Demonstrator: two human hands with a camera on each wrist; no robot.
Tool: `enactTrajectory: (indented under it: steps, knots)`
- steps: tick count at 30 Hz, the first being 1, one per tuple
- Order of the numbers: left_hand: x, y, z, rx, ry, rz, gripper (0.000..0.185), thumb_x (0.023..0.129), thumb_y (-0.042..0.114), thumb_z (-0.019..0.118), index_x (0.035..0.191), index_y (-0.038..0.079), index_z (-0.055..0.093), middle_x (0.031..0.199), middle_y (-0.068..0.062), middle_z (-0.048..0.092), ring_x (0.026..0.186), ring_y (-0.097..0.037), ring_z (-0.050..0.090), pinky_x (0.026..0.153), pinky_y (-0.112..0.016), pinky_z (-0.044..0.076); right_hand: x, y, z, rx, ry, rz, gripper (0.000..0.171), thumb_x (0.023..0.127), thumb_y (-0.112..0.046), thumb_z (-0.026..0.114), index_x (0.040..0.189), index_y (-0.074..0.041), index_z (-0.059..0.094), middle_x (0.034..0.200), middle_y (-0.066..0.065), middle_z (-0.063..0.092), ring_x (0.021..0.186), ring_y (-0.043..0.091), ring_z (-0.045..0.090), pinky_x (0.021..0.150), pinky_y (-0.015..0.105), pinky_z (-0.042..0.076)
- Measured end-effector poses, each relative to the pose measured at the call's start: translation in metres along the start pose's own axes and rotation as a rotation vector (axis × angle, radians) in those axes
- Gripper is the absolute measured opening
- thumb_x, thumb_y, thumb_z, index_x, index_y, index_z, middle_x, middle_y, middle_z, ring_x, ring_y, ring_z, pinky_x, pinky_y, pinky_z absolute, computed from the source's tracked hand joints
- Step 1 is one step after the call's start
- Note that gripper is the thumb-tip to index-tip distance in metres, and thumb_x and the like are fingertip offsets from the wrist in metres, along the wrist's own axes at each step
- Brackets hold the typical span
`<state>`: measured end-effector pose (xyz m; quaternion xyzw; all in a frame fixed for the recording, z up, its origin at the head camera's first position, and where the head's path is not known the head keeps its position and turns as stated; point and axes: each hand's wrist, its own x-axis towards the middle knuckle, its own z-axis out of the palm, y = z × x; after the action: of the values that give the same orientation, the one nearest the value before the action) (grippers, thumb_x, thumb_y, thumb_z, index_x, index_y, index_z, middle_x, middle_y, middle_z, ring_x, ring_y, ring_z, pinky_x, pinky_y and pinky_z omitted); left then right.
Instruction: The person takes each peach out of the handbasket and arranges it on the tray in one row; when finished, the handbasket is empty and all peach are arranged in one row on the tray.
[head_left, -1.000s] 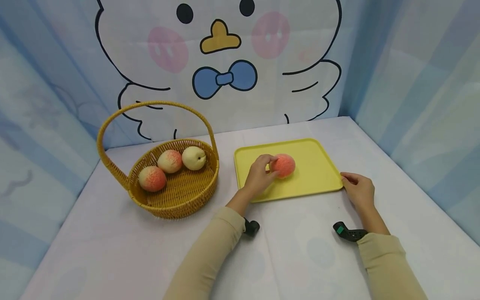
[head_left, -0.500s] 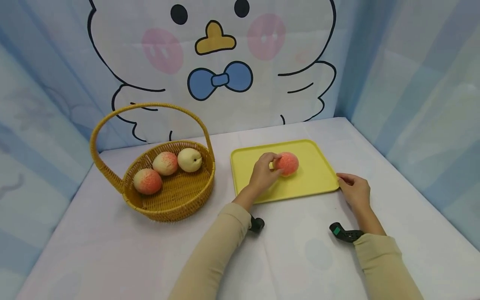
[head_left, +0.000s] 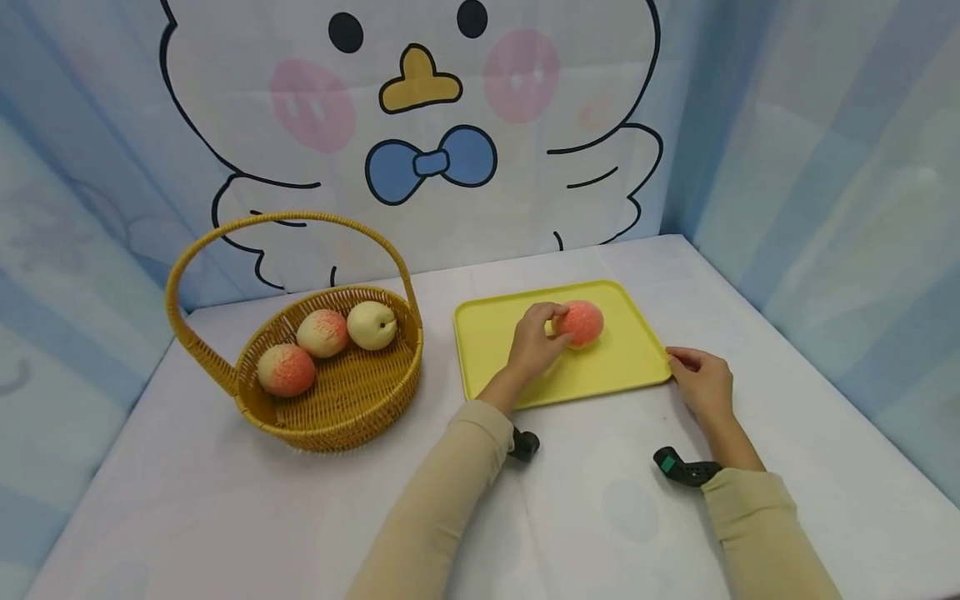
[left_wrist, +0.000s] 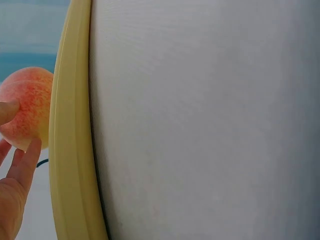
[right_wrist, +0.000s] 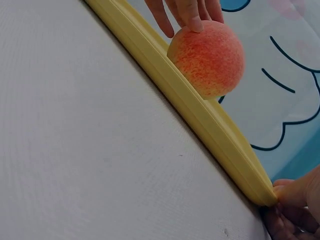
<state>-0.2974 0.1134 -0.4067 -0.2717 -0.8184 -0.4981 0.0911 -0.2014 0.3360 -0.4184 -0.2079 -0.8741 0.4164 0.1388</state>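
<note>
My left hand [head_left: 536, 340] reaches over the yellow tray [head_left: 630, 367], thumb and fingers around the near-left side of a pink-red peach [head_left: 583, 323]. Its thumb lies against the peach [left_wrist: 32, 102] in the left wrist view, with other fingertips at the fruit's lower side. At the tray's front right corner, my right hand [head_left: 703, 383] pinches the rim between thumb and fingers. The right wrist view shows this grip on the tray [right_wrist: 215, 127] up close, with the peach [right_wrist: 212, 60] standing above the rim.
A wicker basket [head_left: 360, 425] with a tall arched handle stands at the left, holding two blushed peaches [head_left: 287, 370] [head_left: 322, 333] and a pale cream one [head_left: 372, 325]. A white cloth [head_left: 585, 533] covers the table. A printed curtain [head_left: 525, 200] stands behind it.
My left hand and the peach have shifted a little right across the tray. The right hand stays at the tray's corner. The whole head view has drifted slightly.
</note>
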Motion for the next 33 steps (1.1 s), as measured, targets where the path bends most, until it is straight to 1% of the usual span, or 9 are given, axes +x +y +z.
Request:
enactTrajectory:
  steps: [2, 8, 12, 18, 25, 29, 33]
  knots:
    - [0.002, 0.001, 0.003, 0.000, 0.006, -0.017, 0.032, 0.079, 0.002, 0.071, 0.109, 0.001, 0.062, 0.113, -0.009, 0.057, 0.101, -0.020, 0.052, 0.086, -0.027, 0.046, 0.000, 0.000, -0.001, 0.002, 0.000, 0.002, 0.031, 0.093, -0.013, 0.051, 0.117, 0.005, 0.060, 0.112, 0.021, 0.059, 0.097, 0.024, 0.052, 0.068, 0.017, 0.039]
    - [0.009, 0.008, 0.014, 0.010, -0.003, -0.057, 0.035, 0.080, 0.003, 0.070, 0.114, 0.002, 0.062, 0.116, -0.009, 0.058, 0.106, -0.019, 0.053, 0.089, -0.019, 0.041, 0.000, 0.002, -0.002, 0.009, 0.009, -0.004, 0.031, 0.093, -0.012, 0.051, 0.117, 0.005, 0.060, 0.112, 0.022, 0.059, 0.097, 0.023, 0.052, 0.067, 0.014, 0.039]
    - [0.013, 0.013, 0.020, 0.047, -0.013, -0.088, 0.036, 0.081, 0.005, 0.070, 0.116, 0.003, 0.062, 0.115, -0.008, 0.059, 0.103, -0.019, 0.052, 0.087, -0.018, 0.040, -0.001, 0.003, -0.002, 0.021, -0.002, -0.007, 0.031, 0.093, -0.013, 0.050, 0.118, 0.005, 0.059, 0.113, 0.021, 0.059, 0.096, 0.022, 0.052, 0.067, 0.013, 0.039]
    - [0.017, 0.019, 0.025, 0.114, 0.011, -0.100, 0.036, 0.081, 0.008, 0.071, 0.116, 0.005, 0.063, 0.111, -0.006, 0.061, 0.098, -0.018, 0.054, 0.084, -0.018, 0.041, -0.002, 0.000, -0.001, 0.038, 0.001, -0.008, 0.031, 0.093, -0.013, 0.051, 0.117, 0.005, 0.059, 0.112, 0.021, 0.059, 0.094, 0.020, 0.052, 0.065, 0.012, 0.039]
    - [0.018, 0.022, 0.029, 0.093, 0.031, -0.157, 0.038, 0.081, 0.008, 0.071, 0.118, 0.009, 0.063, 0.113, -0.005, 0.060, 0.098, -0.018, 0.056, 0.082, -0.020, 0.043, -0.002, -0.001, 0.000, 0.034, 0.007, -0.030, 0.030, 0.093, -0.012, 0.052, 0.115, 0.006, 0.061, 0.110, 0.022, 0.059, 0.090, 0.019, 0.052, 0.063, 0.011, 0.039]
    - [0.020, 0.023, 0.031, 0.097, 0.036, -0.184, 0.038, 0.080, 0.007, 0.071, 0.117, 0.010, 0.064, 0.112, -0.005, 0.060, 0.097, -0.018, 0.056, 0.081, -0.020, 0.044, -0.002, -0.002, 0.000, 0.032, 0.000, -0.024, 0.030, 0.093, -0.013, 0.052, 0.115, 0.006, 0.060, 0.110, 0.022, 0.059, 0.090, 0.020, 0.053, 0.063, 0.011, 0.039]
    - [0.022, 0.027, 0.034, 0.112, 0.049, -0.207, 0.036, 0.080, 0.006, 0.071, 0.116, 0.010, 0.064, 0.109, -0.006, 0.059, 0.099, -0.019, 0.054, 0.084, -0.022, 0.043, -0.002, -0.003, -0.001, 0.025, 0.009, -0.021, 0.029, 0.093, -0.012, 0.052, 0.115, 0.006, 0.061, 0.109, 0.022, 0.059, 0.089, 0.020, 0.052, 0.063, 0.012, 0.039]
